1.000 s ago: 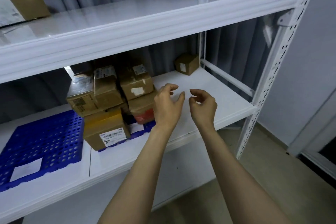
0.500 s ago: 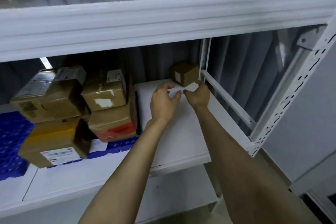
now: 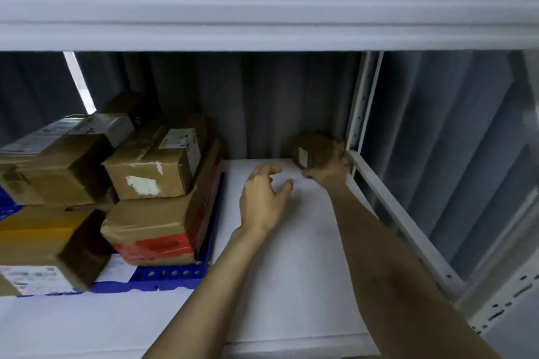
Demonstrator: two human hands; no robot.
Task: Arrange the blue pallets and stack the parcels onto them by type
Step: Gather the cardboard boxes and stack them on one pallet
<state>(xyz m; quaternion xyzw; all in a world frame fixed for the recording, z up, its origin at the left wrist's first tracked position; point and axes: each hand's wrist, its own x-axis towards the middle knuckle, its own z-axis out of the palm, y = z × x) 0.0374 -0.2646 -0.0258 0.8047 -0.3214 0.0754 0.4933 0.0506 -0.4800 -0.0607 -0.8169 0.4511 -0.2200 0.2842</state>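
My right hand (image 3: 328, 172) grasps the small parcel (image 3: 315, 151) in the shelf's (image 3: 291, 271) rear right corner. Blur hides the fingers, so the hold is probably partial. My left hand (image 3: 264, 201) hovers relaxed and empty, ready to steady. The loaded blue pallet (image 3: 175, 274) lies to the left.

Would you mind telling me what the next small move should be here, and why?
Probably draw the small brown box forward out of the back right corner: the right hand has a grip on it, the left hand is open and free, and the other parcels sit on the blue pallet.
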